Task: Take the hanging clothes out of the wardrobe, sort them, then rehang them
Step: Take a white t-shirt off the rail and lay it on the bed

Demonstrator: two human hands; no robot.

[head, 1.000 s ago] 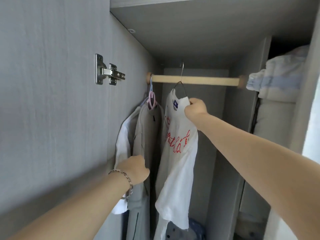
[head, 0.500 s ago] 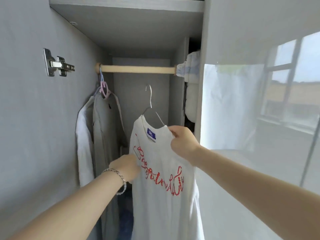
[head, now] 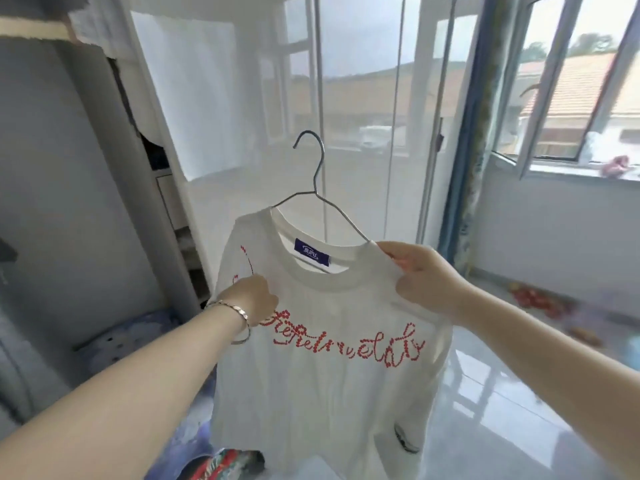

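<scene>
A white T-shirt (head: 329, 358) on a wire hanger (head: 313, 174) hangs at centre frame, clear of the wardrobe (head: 69, 168) at left and its rail (head: 31, 29) at upper left; the right hand (head: 420, 277) pinches shoulder cloth and hanger arm beside the collar; the left hand (head: 254, 301), fingers curled, grips the opposite shoulder; judged from here, level shoulders and an unsnagged hook would best stop the shirt sliding off the wire.

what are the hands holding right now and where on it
A white t-shirt on a wire hanger. The right hand pinches its shoulder beside the collar; the left hand grips the cloth below the other shoulder.
</scene>
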